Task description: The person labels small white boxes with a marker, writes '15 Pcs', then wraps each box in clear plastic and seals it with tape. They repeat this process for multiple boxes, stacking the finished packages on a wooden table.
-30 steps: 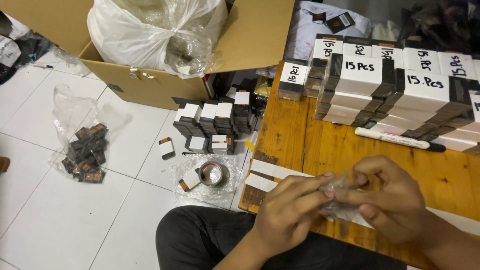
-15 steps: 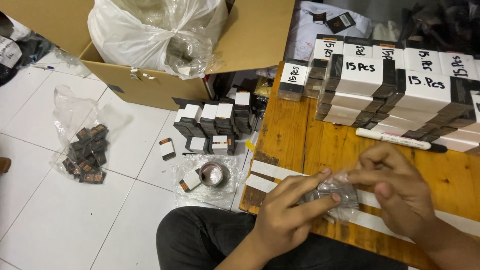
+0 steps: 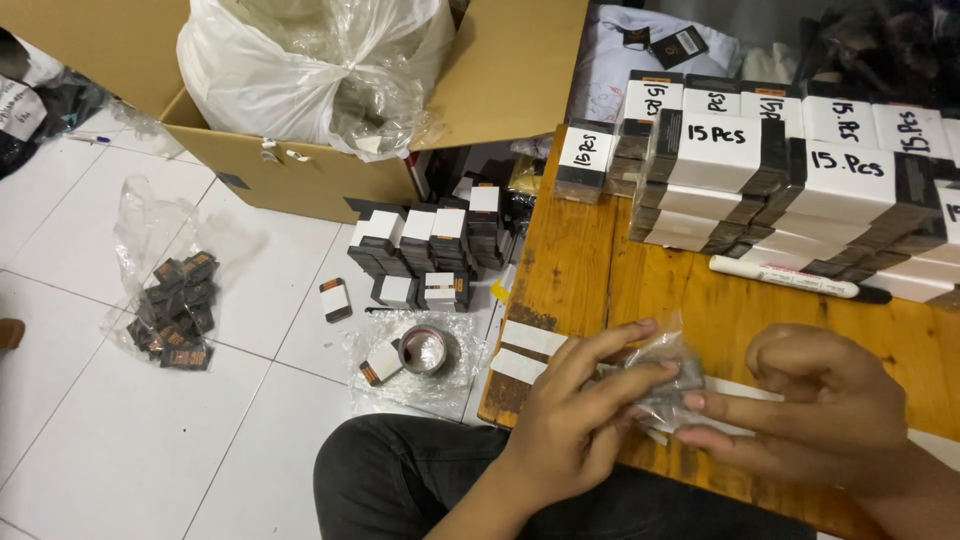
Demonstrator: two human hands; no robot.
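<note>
Both hands, left point(image 3: 580, 425) and right point(image 3: 815, 405), pinched from either side on a small clear-wrapped dark packet point(image 3: 668, 378), held just above the wooden table point(image 3: 600, 270), near the white marker point(image 3: 790, 278).

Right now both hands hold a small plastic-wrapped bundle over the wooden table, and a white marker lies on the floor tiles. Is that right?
Not quite. The white marker lies on the wooden table, beside the stacked boxes, not on the floor. The head view shows it. The left hand and right hand do hold the plastic-wrapped bundle.
</note>
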